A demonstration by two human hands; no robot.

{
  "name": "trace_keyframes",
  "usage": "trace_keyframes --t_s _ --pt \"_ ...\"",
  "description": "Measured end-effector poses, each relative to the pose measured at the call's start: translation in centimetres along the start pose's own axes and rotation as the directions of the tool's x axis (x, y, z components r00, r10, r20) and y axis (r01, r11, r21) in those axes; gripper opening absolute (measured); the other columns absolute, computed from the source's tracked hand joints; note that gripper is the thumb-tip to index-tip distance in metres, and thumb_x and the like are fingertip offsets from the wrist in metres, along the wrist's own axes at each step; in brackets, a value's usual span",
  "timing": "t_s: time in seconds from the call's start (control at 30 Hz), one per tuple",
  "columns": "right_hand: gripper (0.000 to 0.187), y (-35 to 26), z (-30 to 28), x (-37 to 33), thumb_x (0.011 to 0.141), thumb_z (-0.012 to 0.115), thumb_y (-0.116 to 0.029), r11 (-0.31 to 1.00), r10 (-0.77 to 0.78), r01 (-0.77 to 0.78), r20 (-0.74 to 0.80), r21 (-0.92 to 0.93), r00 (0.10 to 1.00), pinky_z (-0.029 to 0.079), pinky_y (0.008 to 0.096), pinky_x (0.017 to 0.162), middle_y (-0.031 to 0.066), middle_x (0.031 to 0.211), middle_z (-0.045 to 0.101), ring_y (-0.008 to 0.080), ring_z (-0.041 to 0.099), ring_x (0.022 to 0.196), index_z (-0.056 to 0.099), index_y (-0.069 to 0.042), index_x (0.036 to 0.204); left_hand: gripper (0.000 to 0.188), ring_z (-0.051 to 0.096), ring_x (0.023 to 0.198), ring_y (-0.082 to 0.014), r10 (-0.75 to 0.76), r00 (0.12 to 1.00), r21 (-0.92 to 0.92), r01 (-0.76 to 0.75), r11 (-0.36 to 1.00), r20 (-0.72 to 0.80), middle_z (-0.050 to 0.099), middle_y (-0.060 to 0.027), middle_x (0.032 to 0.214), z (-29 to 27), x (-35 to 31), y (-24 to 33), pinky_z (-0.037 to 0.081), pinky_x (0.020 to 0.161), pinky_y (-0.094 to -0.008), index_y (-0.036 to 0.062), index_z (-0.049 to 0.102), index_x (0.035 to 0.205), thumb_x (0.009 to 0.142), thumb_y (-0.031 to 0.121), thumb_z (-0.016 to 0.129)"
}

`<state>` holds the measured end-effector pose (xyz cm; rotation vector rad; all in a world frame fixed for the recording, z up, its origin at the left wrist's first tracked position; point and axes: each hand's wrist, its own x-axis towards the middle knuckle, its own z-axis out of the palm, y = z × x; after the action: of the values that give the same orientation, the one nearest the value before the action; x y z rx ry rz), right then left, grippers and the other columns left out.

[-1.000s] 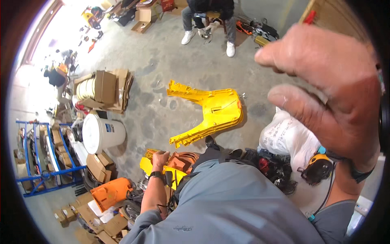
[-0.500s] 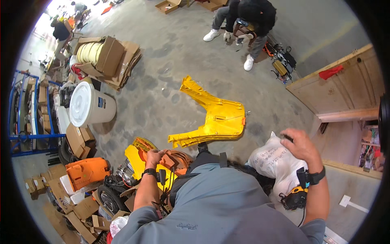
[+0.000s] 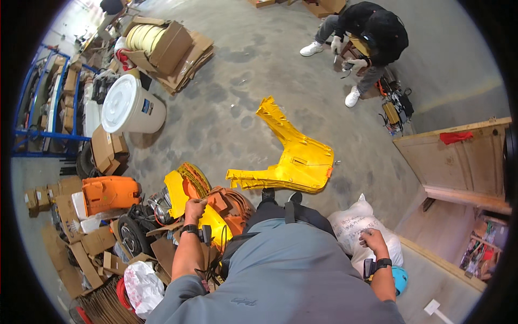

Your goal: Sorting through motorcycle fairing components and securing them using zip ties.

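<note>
My left hand (image 3: pixel 195 210) is closed in front of the yellow plastic panels (image 3: pixel 175 190) and orange plastic parts (image 3: pixel 229 202) piled at my left. Whether it holds anything is hidden. My right hand (image 3: pixel 372 241) has its fingers curled in over a stuffed white bag (image 3: pixel 350 220) with handwriting on it. A small dark patch shows at its fingertips, too small to name. A large yellow plastic shell (image 3: pixel 302 164) with two long arms lies on the floor ahead of my feet.
A white lidded bucket (image 3: pixel 148 113) and an open carton (image 3: pixel 171 49) of cream-coloured rolls stand at the left. Boxes, a wheel (image 3: pixel 132 236) and an orange shell (image 3: pixel 110 194) crowd the near left. Far right, a person (image 3: pixel 372 40) sits gloved beside a wooden panel (image 3: pixel 458 162).
My view has shifted, so both feet now show below the yellow shell. My right hand has come down and inward, nearer my body. A blue round thing now shows beside its wrist.
</note>
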<state>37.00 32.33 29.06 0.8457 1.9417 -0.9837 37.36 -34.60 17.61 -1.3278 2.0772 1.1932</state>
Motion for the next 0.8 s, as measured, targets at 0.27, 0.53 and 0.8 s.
trace_keyframes --t_s 0.27,0.53,0.8 --pt "0.028 -2.1 -2.9 8.1 0.087 0.058 -0.014 0.987 -0.155 0.151 0.088 0.052 0.984 0.052 0.0291 0.059 0.0136 0.085 0.067 0.0188 0.065 0.068 0.061 0.006 0.106 0.026 0.06 0.06 -0.0153 -0.17 0.975 -0.095 0.158 0.983 -0.143 0.065 -0.0073 0.074 1.2 -9.8 -0.8 0.046 0.05 -0.0297 -0.0016 0.067 0.096 0.083 0.021 0.07" --pt "0.031 -0.9 -3.6 13.4 0.088 0.059 -0.015 0.978 -0.187 0.17 0.146 0.122 0.972 0.053 0.0302 0.06 0.0141 0.086 0.067 0.02 0.065 0.068 0.059 0.005 0.111 0.029 0.061 0.06 -0.0155 -0.211 0.938 -0.115 0.186 0.976 -0.273 0.067 -0.0073 0.076 0.2 -17.3 -1.2 0.047 0.05 -0.0313 -0.0004 0.068 0.099 0.083 0.023 0.072" --pt "0.033 0.0 -2.7 14.1 0.088 0.058 -0.017 0.978 -0.182 0.159 0.186 0.134 0.966 0.054 0.0322 0.059 0.0168 0.088 0.067 0.0223 0.066 0.069 0.058 0.005 0.112 0.025 0.061 0.059 -0.016 -0.212 0.927 -0.203 0.153 0.967 -0.31 0.066 -0.0068 0.077 0.4 -19.0 -3.3 0.046 0.05 -0.0318 0.0014 0.066 0.097 0.085 0.023 0.07"
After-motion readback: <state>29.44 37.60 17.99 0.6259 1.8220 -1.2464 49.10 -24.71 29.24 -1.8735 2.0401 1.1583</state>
